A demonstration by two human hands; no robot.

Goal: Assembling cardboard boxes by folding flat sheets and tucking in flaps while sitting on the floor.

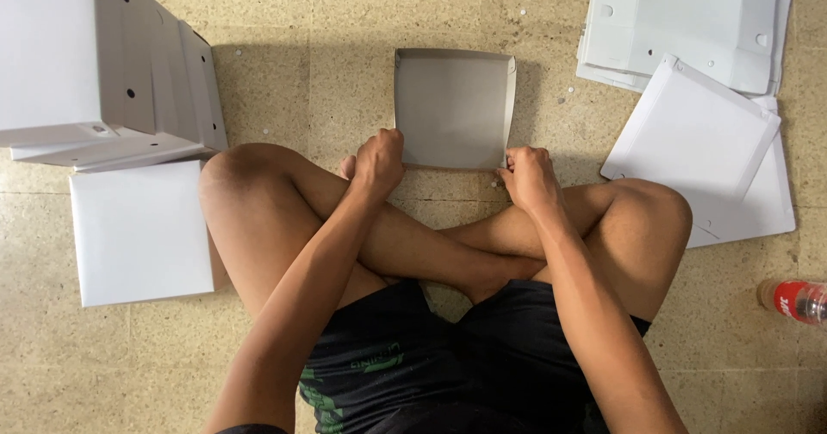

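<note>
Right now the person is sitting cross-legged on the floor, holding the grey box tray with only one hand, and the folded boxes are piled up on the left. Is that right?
Not quite. Both hands hold it: the left hand grips the near left corner of the grey box tray and the right hand the near right corner, as the head view shows. The rest is right: the person sits cross-legged on the floor, and the folded boxes are piled on the left.

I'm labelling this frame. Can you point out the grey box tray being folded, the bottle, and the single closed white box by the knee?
Grey box tray [454, 107], head view, middle of its floor.
Bottle [797, 300], head view, its red label.
Closed white box [140, 232], head view, centre of its lid.
</note>
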